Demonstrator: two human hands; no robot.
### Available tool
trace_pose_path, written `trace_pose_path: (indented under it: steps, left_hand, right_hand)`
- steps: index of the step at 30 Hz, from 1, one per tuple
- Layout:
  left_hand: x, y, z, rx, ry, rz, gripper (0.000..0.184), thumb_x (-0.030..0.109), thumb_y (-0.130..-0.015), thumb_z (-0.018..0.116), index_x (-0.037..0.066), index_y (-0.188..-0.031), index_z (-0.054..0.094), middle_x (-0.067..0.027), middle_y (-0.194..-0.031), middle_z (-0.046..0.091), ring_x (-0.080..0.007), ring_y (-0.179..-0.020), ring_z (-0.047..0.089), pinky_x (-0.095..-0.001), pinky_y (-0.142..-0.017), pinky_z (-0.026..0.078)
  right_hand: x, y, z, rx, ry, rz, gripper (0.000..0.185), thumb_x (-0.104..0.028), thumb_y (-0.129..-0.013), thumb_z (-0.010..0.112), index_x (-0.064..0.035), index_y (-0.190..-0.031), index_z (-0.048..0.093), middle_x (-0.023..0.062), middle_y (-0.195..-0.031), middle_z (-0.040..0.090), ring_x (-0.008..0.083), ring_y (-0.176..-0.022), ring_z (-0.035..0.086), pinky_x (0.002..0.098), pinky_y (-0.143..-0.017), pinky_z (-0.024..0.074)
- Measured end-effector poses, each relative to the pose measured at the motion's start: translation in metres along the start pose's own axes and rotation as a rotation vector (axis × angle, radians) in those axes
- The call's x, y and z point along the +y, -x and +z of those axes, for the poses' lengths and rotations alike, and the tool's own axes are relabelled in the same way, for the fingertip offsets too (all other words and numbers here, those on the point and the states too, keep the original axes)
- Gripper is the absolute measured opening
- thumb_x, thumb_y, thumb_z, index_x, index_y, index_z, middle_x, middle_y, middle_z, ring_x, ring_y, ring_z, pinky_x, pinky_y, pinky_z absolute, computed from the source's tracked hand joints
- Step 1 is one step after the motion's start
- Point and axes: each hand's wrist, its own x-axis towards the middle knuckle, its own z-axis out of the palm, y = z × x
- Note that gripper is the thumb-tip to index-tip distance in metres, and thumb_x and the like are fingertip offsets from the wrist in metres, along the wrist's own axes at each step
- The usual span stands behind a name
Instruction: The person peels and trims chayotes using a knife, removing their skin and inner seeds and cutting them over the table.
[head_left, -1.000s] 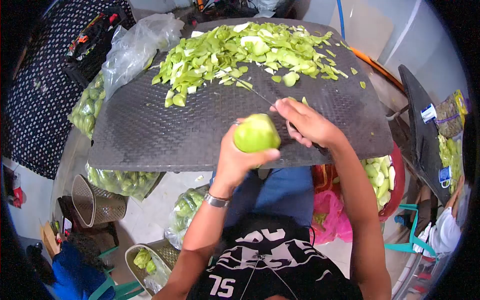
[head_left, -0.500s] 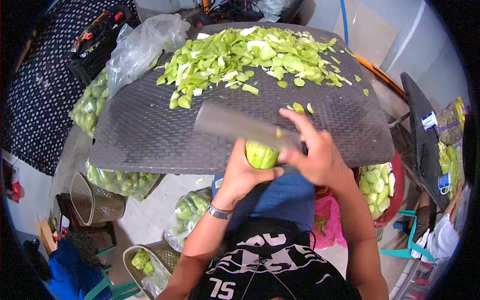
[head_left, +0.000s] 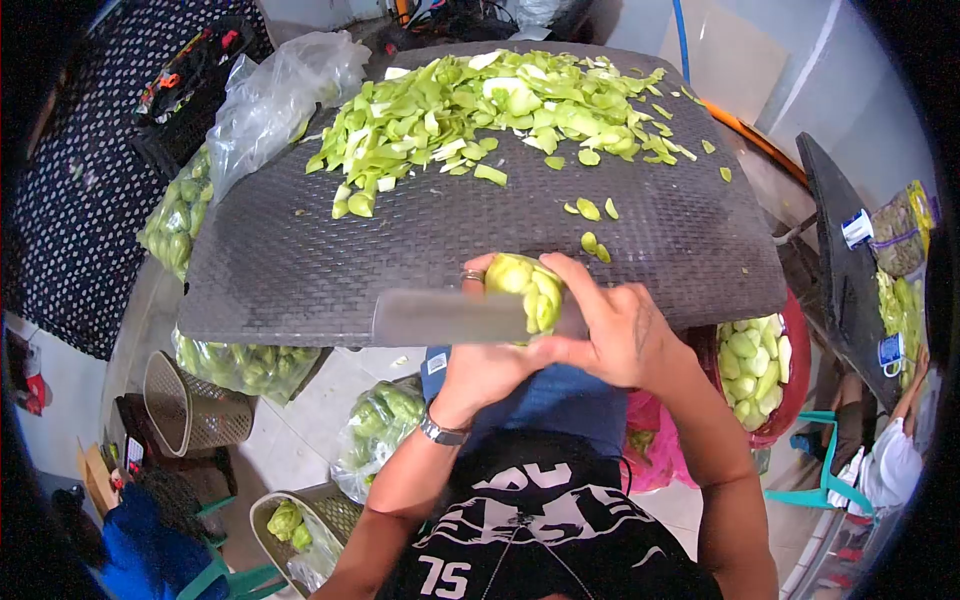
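Over the near table edge, my left hand [head_left: 487,372] is wrapped round a partly peeled chayote [head_left: 513,274], which shows pale cut facets. My right hand [head_left: 632,338] grips a wide-bladed knife [head_left: 435,317]; its handle is mostly hidden in the fingers. The blade, blurred by motion, points left across the near side of the chayote and above my left palm. My right index finger and thumb reach to the chayote's right side. A few loose peel slices [head_left: 594,247] lie just beyond on the dark woven-pattern table [head_left: 285,275].
A heap of green peelings [head_left: 440,115] covers the table's far side, beside a clear plastic bag [head_left: 285,100]. Bags of chayotes [head_left: 385,425] and a basket [head_left: 190,400] stand on the floor. At right is a red tub [head_left: 797,375] of peeled chayotes; a person [head_left: 893,465] sits beyond.
The knife has come down and nearer my body, from above the chayote to its near side. The chayote has turned and shows more peeled surface. More peel slices lie on the table.
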Motion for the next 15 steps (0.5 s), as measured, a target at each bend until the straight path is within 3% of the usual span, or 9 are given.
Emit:
trace_pose_path:
  steps: [2,3,4,6,7,10,12,14,15]
  left_hand:
    - [0.027,0.006,0.0,-0.053,-0.218,-0.05,0.087,0.011,-0.065,0.087,0.004,-0.139,0.041,-0.0182,-0.12,0.064,-0.0313,-0.11,0.068,-0.0407,-0.094,0.054]
    - [0.026,0.009,0.007,0.004,-0.14,0.044,0.085,0.011,-0.064,0.085,0.004,-0.138,0.043,-0.0196,-0.114,0.066,-0.0361,-0.107,0.07,-0.0423,-0.092,0.055]
    - [0.022,0.009,0.01,-0.028,-0.092,0.0,0.094,0.014,-0.06,0.091,0.003,-0.139,0.041,-0.014,-0.12,0.06,-0.0244,-0.11,0.063,-0.0384,-0.097,0.052]
    - [0.026,0.002,0.014,-0.002,-0.016,-0.066,0.093,0.011,-0.061,0.092,0.003,-0.139,0.041,-0.0123,-0.12,0.06,-0.0227,-0.109,0.062,-0.037,-0.096,0.052]
    - [0.018,-0.005,0.014,-0.017,0.025,-0.106,0.093,0.01,-0.061,0.092,0.003,-0.139,0.041,-0.0112,-0.12,0.06,-0.0217,-0.109,0.062,-0.036,-0.096,0.052]
    - [-0.002,-0.018,0.013,-0.027,0.178,-0.233,0.092,0.008,-0.063,0.092,0.002,-0.139,0.04,-0.0105,-0.121,0.061,-0.0209,-0.111,0.062,-0.0346,-0.099,0.052]
    - [-0.003,-0.021,0.01,0.039,0.093,-0.195,0.091,0.016,-0.065,0.093,0.001,-0.139,0.041,-0.0141,-0.123,0.064,-0.0243,-0.115,0.065,-0.037,-0.1,0.052]
    - [-0.005,-0.026,0.003,0.059,0.077,-0.161,0.09,0.014,-0.066,0.092,0.001,-0.139,0.04,-0.0138,-0.122,0.064,-0.0235,-0.114,0.065,-0.0369,-0.099,0.052]
    - [-0.007,-0.025,0.0,0.064,0.072,-0.154,0.09,0.013,-0.067,0.091,0.001,-0.139,0.04,-0.0136,-0.122,0.064,-0.0231,-0.114,0.065,-0.0369,-0.098,0.053]
  right_hand:
    - [0.018,-0.005,0.0,-0.025,-0.158,0.084,0.059,-0.052,-0.096,0.07,-0.0055,-0.129,0.056,0.0195,-0.065,0.066,0.0434,-0.064,0.071,0.0536,-0.058,0.0537]
    - [0.019,-0.01,-0.009,-0.059,-0.329,0.104,0.044,-0.043,-0.101,0.067,-0.0037,-0.117,0.058,0.0194,-0.071,0.067,0.0401,-0.069,0.072,0.0499,-0.059,0.0508]
    - [0.022,-0.014,-0.009,-0.056,-0.406,0.156,0.044,-0.043,-0.102,0.066,-0.0031,-0.117,0.058,0.0195,-0.073,0.068,0.0381,-0.07,0.072,0.0481,-0.06,0.0506]
    - [0.028,-0.018,-0.006,-0.066,-0.561,0.264,0.044,-0.043,-0.103,0.064,-0.002,-0.118,0.058,0.0198,-0.077,0.068,0.034,-0.073,0.072,0.0444,-0.062,0.0501]
    - [0.036,-0.026,-0.005,-0.085,-0.524,0.396,0.049,-0.047,-0.104,0.062,-0.0005,-0.118,0.058,0.0208,-0.081,0.07,0.0333,-0.078,0.072,0.0445,-0.067,0.0511]
    - [0.051,-0.05,-0.002,0.095,-0.144,0.533,0.062,-0.056,-0.102,0.059,0.0003,-0.127,0.057,0.0278,-0.084,0.07,0.047,-0.09,0.072,0.0519,-0.077,0.0537]
    - [0.049,-0.046,-0.002,0.13,-0.186,0.416,0.065,-0.056,-0.101,0.061,0.0002,-0.133,0.056,0.0294,-0.083,0.07,0.0483,-0.089,0.072,0.0528,-0.077,0.0545]
    - [0.025,-0.036,-0.012,0.036,-0.201,0.376,0.072,-0.055,-0.098,0.065,-0.0012,-0.144,0.049,0.0306,-0.08,0.068,0.0492,-0.085,0.072,0.0525,-0.074,0.056]
    - [0.02,-0.026,-0.006,0.043,-0.175,0.25,0.073,-0.051,-0.097,0.069,-0.0035,-0.148,0.045,0.029,-0.078,0.068,0.0454,-0.079,0.072,0.0494,-0.071,0.0556]
